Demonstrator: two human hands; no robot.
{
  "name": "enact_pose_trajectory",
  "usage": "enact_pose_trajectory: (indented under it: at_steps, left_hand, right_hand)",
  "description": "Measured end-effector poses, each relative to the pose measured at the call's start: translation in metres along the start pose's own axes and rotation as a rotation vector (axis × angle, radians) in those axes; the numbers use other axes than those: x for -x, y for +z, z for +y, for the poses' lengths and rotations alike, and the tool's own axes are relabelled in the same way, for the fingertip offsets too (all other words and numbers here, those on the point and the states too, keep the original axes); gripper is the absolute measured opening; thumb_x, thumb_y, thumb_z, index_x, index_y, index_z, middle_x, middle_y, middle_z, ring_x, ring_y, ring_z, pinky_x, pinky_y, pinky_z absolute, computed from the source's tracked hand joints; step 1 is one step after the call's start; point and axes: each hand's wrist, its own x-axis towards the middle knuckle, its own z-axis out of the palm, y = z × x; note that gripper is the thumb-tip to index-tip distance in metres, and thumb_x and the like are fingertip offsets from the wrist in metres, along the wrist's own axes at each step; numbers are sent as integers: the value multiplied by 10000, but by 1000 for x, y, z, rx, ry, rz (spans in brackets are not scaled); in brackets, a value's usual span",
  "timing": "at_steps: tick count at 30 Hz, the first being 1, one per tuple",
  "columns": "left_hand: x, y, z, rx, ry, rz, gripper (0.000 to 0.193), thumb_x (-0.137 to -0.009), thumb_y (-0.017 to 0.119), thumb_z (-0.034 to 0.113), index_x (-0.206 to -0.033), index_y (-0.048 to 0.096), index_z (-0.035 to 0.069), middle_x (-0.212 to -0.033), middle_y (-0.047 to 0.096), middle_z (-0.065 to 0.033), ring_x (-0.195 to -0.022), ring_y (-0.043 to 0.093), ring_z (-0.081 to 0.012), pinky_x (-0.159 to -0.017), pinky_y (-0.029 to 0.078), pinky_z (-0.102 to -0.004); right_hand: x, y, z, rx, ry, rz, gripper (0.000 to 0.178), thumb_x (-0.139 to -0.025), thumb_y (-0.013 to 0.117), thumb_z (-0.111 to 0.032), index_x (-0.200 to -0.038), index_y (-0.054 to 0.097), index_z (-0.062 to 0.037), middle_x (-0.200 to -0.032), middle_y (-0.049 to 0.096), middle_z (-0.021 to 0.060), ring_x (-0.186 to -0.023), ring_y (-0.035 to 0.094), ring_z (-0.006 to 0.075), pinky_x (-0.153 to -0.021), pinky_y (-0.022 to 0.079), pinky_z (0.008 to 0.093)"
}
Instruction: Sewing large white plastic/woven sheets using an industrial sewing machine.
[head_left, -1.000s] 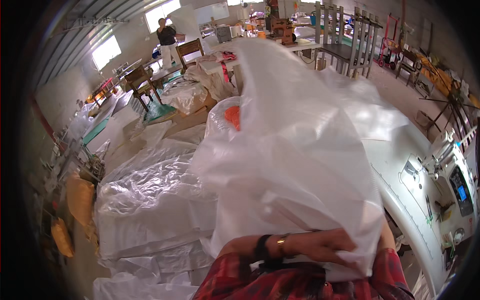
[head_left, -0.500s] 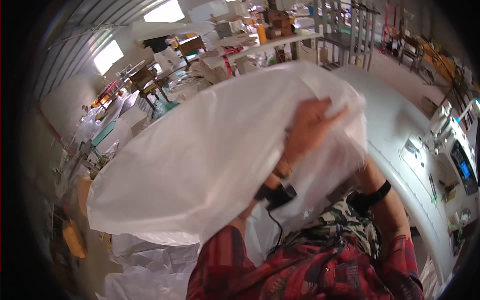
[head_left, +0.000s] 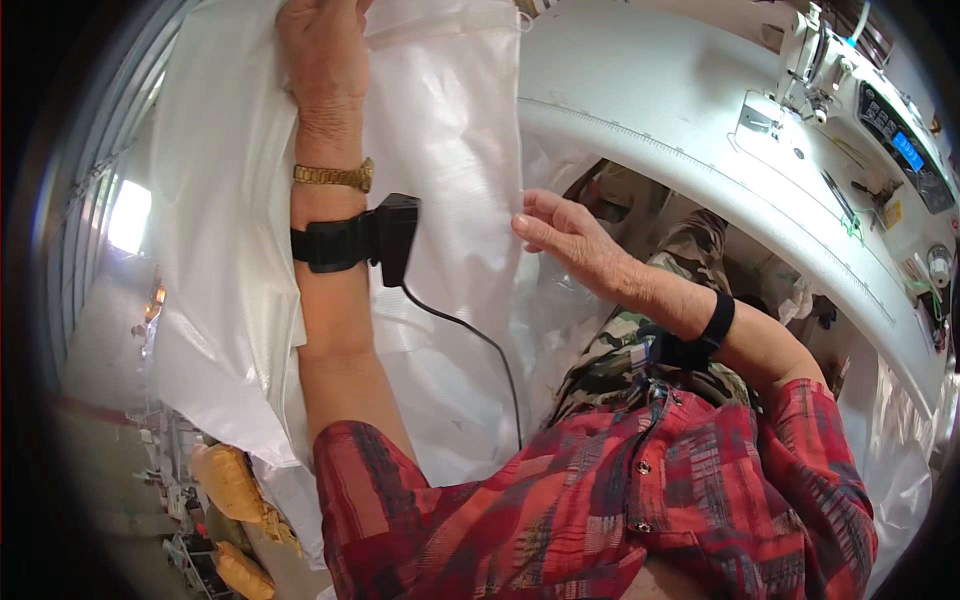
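Note:
A large white plastic fabric sheet (head_left: pixel 450 130) hangs in front of me, with a seam and a small loop by its upper right corner. My left hand (head_left: pixel 325 55) is raised at the top edge of the view against the sheet. Its fingertips run out of the picture, so their grip is hidden. Folds of the sheet lie on both sides of my left forearm. At the sheet's right edge is my right hand (head_left: pixel 570 235), its fingers loosely bent and thumb apart, with nothing visibly held.
To the right, a white sewing table (head_left: pixel 640 90) with a ruler strip along its front edge carries a sewing machine (head_left: pixel 800 80) with a lit panel. Yellow bundles (head_left: pixel 228 480) lie at the lower left. A black cable (head_left: pixel 470 325) runs from my left wrist device.
My view has swung down and toward the table. The sheet, spread wide before, now hangs lengthwise. My left arm has stretched forward, and my right hand has come out from behind the sheet.

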Motion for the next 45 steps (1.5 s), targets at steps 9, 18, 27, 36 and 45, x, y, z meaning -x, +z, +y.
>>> enact_pose_trajectory:
  at_steps: [9,18,27,36,45]
  left_hand:
    - [-6,-4,-36,619,-135,450,212,-906,707,223,-846,649,28,-708,586,47,-643,542,-41,-596,457,-186]
    - [74,12,-112,-303,-180,-85,687,-832,740,408,-1263,531,-86,-1207,634,-184,-1061,593,-246,-928,480,-368]
    - [95,17,-29,-375,-156,-799,367,-822,736,370,-928,713,20,-688,616,-149,-628,558,-173,-628,458,-329]
    - [51,-35,-47,-485,-76,-584,321,-724,771,353,-781,722,41,-668,605,-200,-629,589,-352,-634,479,-401]
    - [9,-74,-61,-1174,23,-419,279,-780,746,319,-828,714,47,-783,644,-141,-728,621,-255,-699,489,-374]
  right_hand:
    - [27,-7,40,89,240,-159,429,-983,551,-390,-886,667,11,-770,604,-4,-739,547,77,-657,455,252]
    - [-23,-52,-62,473,143,171,420,-1002,531,-359,-871,678,13,-686,630,6,-545,564,67,-489,469,234]
    - [-51,-59,-68,350,70,-21,318,-983,560,-317,-911,671,-27,-733,614,-29,-634,538,28,-538,439,196]
    - [-13,-33,17,-15,203,-89,339,-991,544,-339,-1051,639,-19,-842,601,-45,-733,547,38,-670,463,217]
    - [17,-29,30,188,240,-23,357,-1017,507,-285,-868,603,24,-705,590,-11,-638,548,59,-592,467,240]
